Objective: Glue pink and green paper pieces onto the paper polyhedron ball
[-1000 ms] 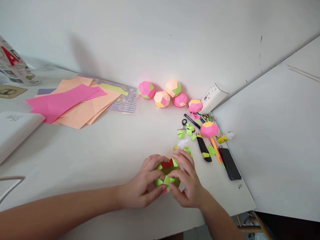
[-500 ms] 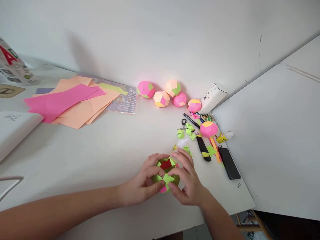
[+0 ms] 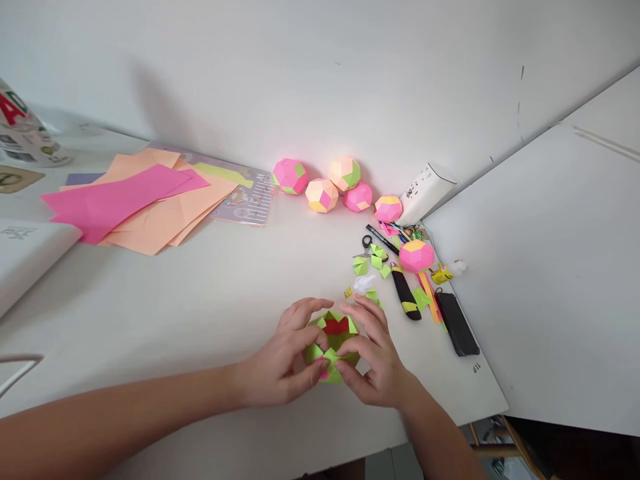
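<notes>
Near the front edge of the desk (image 3: 200, 300), the left hand (image 3: 295, 350) and right hand (image 3: 373, 353) hold the open paper ball (image 3: 334, 375). Each grip is narrow, thumb and forefinger around the green flaps of its near rim. Steadying the wall lightly from both sides would probably suit it best, with pressure only at the fold, since a hard squeeze could crease the thin shell

Beyond the hands, a white-tipped bottle (image 3: 363, 284) lies on its side; towards the right edge are a black-and-yellow cutter (image 3: 404, 293), a dark phone-like slab (image 3: 456, 323) and green scraps (image 3: 377, 260). Peach and pink sheets (image 3: 115, 200) overlap near the far left corner. Along the far edge, paper balls (image 3: 290, 176) sit by the plain white wall (image 3: 300, 80), with a tilted white box (image 3: 427, 193) to their right
</notes>
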{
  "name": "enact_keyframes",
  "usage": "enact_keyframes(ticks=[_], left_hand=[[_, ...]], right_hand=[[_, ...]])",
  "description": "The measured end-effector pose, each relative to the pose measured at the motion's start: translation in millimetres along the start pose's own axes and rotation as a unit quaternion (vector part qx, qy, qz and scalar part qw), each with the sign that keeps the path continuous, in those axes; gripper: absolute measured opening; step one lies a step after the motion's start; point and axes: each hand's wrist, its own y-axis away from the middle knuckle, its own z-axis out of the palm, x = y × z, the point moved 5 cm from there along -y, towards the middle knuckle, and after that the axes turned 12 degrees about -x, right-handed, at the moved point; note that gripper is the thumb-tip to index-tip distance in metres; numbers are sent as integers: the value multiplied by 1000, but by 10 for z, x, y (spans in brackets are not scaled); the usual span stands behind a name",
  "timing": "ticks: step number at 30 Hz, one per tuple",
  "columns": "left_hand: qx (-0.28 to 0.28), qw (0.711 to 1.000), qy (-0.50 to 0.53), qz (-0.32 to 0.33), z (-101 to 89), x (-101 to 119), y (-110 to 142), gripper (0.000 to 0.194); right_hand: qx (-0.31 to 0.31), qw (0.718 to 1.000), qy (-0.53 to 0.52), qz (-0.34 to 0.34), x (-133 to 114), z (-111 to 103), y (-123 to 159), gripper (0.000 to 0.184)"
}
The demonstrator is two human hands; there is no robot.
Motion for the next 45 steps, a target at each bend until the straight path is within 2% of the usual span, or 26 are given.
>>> enact_keyframes(ticks=[4,8,13,19,22,27,34,40,45], left_hand=[[5,999,-30,29,-40,79,3,13],[5,996,-46,71,-63,187,-15,13],[12,996,-49,72,-64,182,-11,15],[0,996,-61,72,-47,79,-16,16],[-8,994,-83,75,-36,53,-21,14],[-23,988,-142,63,-28,77,-21,10],[-34,986,-148,72,-10,122,-30,8],[-24,986,-145,83,36,88,-3,11],[-8,976,-184,115,88,155,31,18]], right_hand=[[-1,1000,-9,-5,-23,-10,-10,4],[-5,1000,-18,-11,-43,11,-15,6],[-5,1000,-7,-11,-51,26,-3,9],[34,999,-20,1,62,-127,26,36],[9,999,-44,28,156,-125,27,37],[-47,994,-75,63,234,8,35,40],[-44,996,-75,33,213,24,17,47],[-32,994,-94,38,251,17,27,43],[-87,986,-110,85,294,97,61,56]])
